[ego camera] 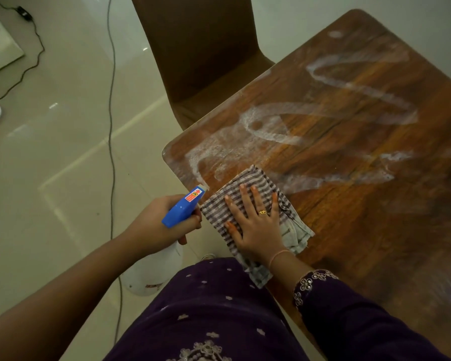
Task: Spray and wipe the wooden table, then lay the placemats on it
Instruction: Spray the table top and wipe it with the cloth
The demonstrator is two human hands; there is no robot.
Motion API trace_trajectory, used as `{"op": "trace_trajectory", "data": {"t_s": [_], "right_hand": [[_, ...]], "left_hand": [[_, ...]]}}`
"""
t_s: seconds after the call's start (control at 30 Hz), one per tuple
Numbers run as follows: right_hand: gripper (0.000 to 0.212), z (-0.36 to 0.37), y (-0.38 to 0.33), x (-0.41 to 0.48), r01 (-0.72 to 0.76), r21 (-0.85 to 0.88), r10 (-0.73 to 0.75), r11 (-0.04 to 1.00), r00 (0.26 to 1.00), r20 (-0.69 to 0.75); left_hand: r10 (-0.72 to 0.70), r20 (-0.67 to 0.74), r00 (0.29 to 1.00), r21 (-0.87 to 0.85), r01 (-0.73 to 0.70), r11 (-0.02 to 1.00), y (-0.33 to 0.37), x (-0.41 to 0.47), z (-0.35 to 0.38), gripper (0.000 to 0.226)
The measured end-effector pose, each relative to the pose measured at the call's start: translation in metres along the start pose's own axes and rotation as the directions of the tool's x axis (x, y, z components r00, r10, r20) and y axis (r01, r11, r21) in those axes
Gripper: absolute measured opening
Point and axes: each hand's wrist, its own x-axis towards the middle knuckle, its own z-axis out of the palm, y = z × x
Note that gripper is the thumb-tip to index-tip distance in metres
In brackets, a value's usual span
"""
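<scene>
Striped cotton, soft and limp, makes up the cleaning cloth (248, 178). It is laid folded at the near left corner of the wooden tabletop (375, 217) and pressed flat under the right hand (257, 226), whose fingers (245, 201) are spread straight. If pushed from one edge only it is expected to bunch rather than slide, so a broad palm press is judged best. Its near end appears to hang past the tabletop's edge.

The spray bottle (185, 207) is gripped at its blue trigger head by the left hand (151, 225) and held just off the corner, over the floor. Its white plastic body is judged light and stiff.

White foam trails (271, 118) are looped across the wood, which is likely to be slick where wet. Open room for wiping is found ahead and to the right. The left edge and rounded corner are close, and a brown chair (201, 48) is tucked against the far left side. No placemats are in view.
</scene>
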Motion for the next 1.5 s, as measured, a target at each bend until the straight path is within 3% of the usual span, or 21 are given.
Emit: {"op": "trace_trajectory", "data": {"t_s": [0.27,0.47,0.53,0.63,0.8,1.37,1.5], "right_hand": [[0.059,-0.015,-0.016,0.058,0.293,-0.024,-0.291,0.956,0.954,0.074],[0.059,-0.018,0.002,0.065,0.203,0.015,-0.203,0.979,0.978,0.045],[0.059,-0.016,0.011,0.05,0.216,0.025,-0.217,0.976,0.975,0.036],[0.058,-0.01,0.028,0.02,0.269,0.003,-0.269,0.963,0.963,0.027],[0.057,-0.008,0.025,0.003,0.266,-0.026,-0.265,0.964,0.964,0.034],[0.057,-0.025,-0.094,0.169,-0.044,-0.009,0.044,0.999,0.997,0.06],[0.056,-0.026,-0.083,0.15,0.037,-0.016,-0.036,0.999,0.998,0.053]], "left_hand": [[-0.042,-0.031,0.999,-0.008,0.042,0.999,0.006,-0.003,0.007,0.011],[-0.037,-0.061,0.997,-0.039,0.035,0.999,0.013,0.006,0.013,0.011],[-0.031,-0.077,0.997,-0.07,0.026,0.997,0.012,0.01,0.016,0.005],[-0.045,-0.087,0.995,-0.118,0.035,0.992,0.013,0.013,0.018,0.02],[-0.021,-0.023,1.0,-0.124,0.018,0.992,0.008,0.021,0.007,0.016],[0.03,0.018,0.999,0.035,-0.031,0.999,-0.033,0.037,-0.12,0.007],[0.058,0.058,0.997,0.026,-0.06,0.998,-0.039,0.047,-0.138,0.006]]}}
